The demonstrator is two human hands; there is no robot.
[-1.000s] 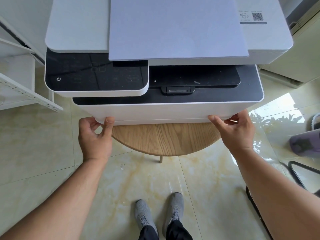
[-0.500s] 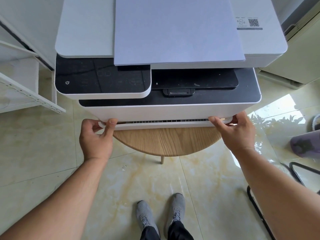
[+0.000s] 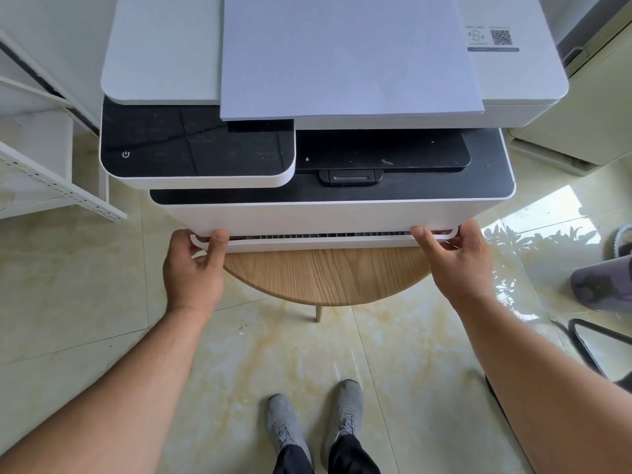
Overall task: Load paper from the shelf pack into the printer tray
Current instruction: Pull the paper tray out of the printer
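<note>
Paper (image 3: 349,56) atop printer (image 3: 164,49) on table (image 3: 325,275)

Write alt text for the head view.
Both hands, left hand and right hand, grip the ends of the printer tray, pulled slightly out. A paper stack lies on the printer's lid; the printer sits on a round wooden table.

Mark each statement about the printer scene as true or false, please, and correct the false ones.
1. Both hands grip the paper tray. True: left hand, right hand.
2. The tray is fully removed. False: it is only slightly open.
3. A paper stack lies on the printer lid. True.
4. The printer stands on the floor. False: on a wooden table.
5. The person is barefoot. False: grey shoes.
</note>
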